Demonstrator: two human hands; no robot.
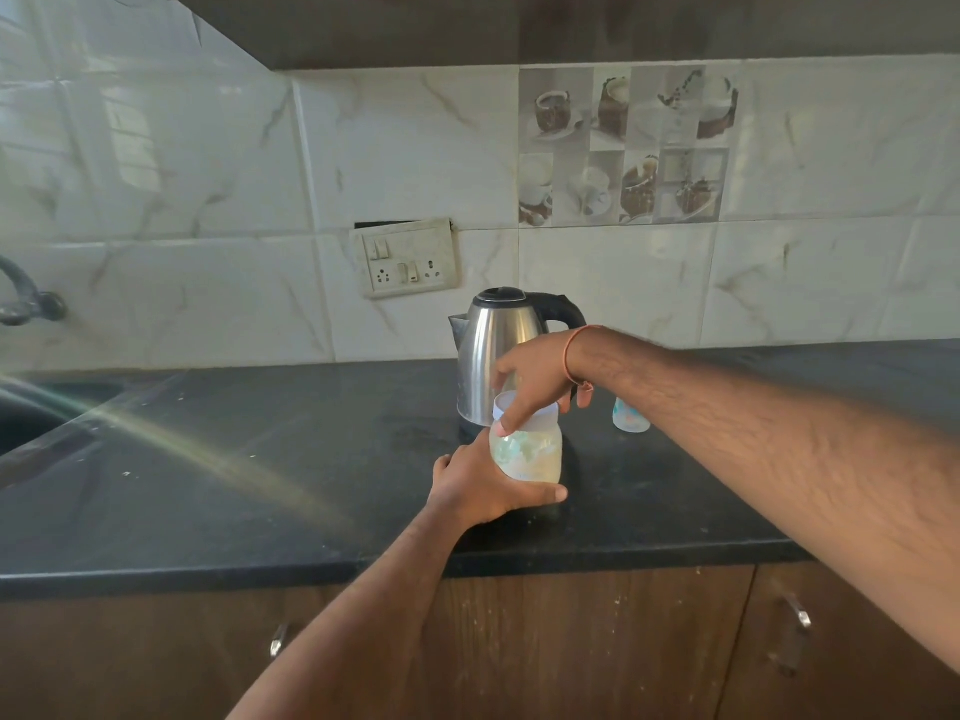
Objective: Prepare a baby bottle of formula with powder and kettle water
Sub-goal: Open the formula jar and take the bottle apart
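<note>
A short translucent baby bottle (527, 454) with pale printed patterns stands on the black counter (260, 485). My left hand (478, 491) wraps its lower body from the left. My right hand (530, 381) comes down from above, its fingers closed around the bottle's white collar at the top. Directly behind the bottle stands a steel kettle (496, 350) with a black lid and handle. A small translucent cap (630, 415) sits on the counter to the right of the kettle, partly hidden by my right wrist. No powder container is in sight.
A sink (31, 413) and a dark tap (26, 298) are at the far left. A switch and socket plate (405, 258) is on the tiled wall above the kettle. Brown cabinet doors with metal handles (800, 613) run below the counter's front edge.
</note>
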